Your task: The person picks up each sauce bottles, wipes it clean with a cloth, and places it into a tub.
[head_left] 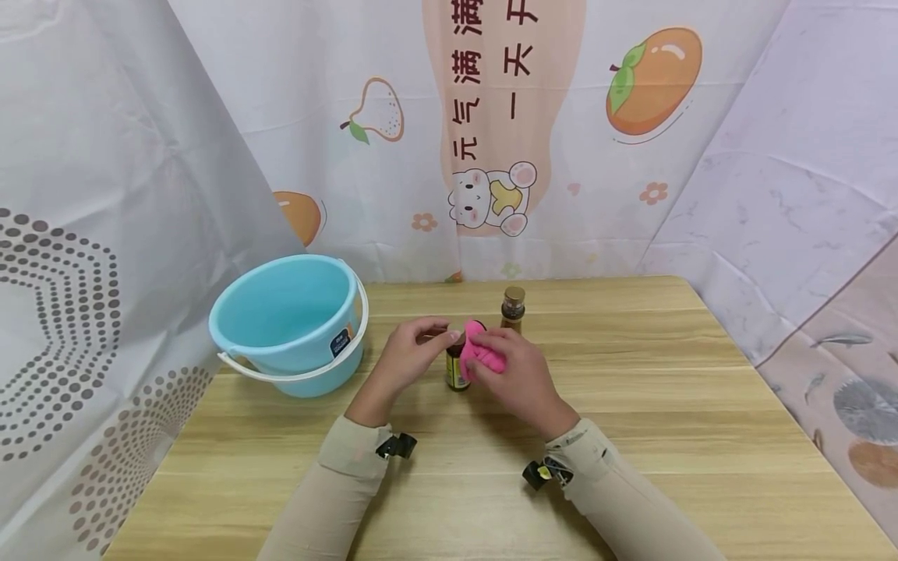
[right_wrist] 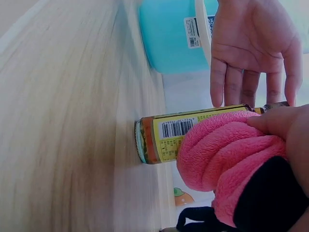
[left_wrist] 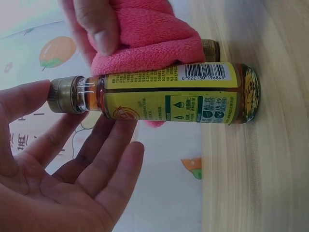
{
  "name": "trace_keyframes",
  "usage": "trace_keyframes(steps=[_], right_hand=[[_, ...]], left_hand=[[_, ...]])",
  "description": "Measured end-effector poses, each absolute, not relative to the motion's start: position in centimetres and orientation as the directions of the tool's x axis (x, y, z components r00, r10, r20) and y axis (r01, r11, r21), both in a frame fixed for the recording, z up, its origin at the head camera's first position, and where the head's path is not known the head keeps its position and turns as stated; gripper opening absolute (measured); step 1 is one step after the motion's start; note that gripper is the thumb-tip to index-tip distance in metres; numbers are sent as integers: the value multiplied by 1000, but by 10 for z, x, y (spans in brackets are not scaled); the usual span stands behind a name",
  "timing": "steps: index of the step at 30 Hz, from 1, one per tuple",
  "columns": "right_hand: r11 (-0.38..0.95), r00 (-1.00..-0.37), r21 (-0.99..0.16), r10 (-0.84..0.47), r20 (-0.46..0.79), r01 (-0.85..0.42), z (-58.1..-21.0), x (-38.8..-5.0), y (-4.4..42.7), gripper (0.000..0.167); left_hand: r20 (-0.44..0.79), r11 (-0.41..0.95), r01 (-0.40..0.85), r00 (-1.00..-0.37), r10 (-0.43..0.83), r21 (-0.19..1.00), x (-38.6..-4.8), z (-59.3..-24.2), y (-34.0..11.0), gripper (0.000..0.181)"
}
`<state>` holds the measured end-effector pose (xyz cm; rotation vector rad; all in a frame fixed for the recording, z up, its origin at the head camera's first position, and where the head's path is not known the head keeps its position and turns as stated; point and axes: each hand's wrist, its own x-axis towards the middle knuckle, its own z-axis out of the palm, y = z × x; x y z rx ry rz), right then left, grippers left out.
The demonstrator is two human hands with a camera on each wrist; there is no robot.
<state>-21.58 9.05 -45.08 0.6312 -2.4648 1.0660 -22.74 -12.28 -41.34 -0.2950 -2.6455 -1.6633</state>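
Observation:
A glass sauce bottle with a yellow label (left_wrist: pixel 174 104) stands upright on the table. Its gold cap (left_wrist: pixel 65 95) is pinched between the thumb and a finger of my left hand (head_left: pixel 410 354), whose other fingers spread beside the neck. My right hand (head_left: pixel 515 378) grips a bunched pink towel (right_wrist: pixel 227 150) and presses it against the bottle's side. From the towel hangs a black loop (right_wrist: pixel 195 216). Behind the right hand stands a second bottle with a gold cap (head_left: pixel 514 300); its lower part is hidden in the head view.
A light blue bucket (head_left: pixel 291 354) with a white handle stands on the left side of the wooden table (head_left: pixel 652 389). Printed curtains (head_left: pixel 393 195) hang along the back and both sides.

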Motion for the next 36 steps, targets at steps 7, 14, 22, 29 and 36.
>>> trace_keyframes(steps=[7, 14, 22, 29, 36], right_hand=[[650, -850, -566, -269, 453, -507, -450, -215, 91, 40], [664, -862, -565, -268, 431, -489, -452, -216, 91, 41], [685, -883, -568, -273, 381, -457, -456, -218, 91, 42], [703, -914, -587, -269, 304, -402, -466, -219, 88, 42], [717, -918, -575, -271, 289, -393, -470, -221, 88, 41]], left_hand=[[97, 408, 153, -983, 155, 900, -227, -413, -122, 46], [103, 400, 162, -981, 165, 902, -229, -415, -122, 47], [107, 404, 164, -981, 160, 900, -228, -415, -122, 47], [102, 405, 157, -983, 156, 901, -227, -419, -125, 47], [112, 423, 167, -982, 151, 891, -225, -420, -124, 50]])
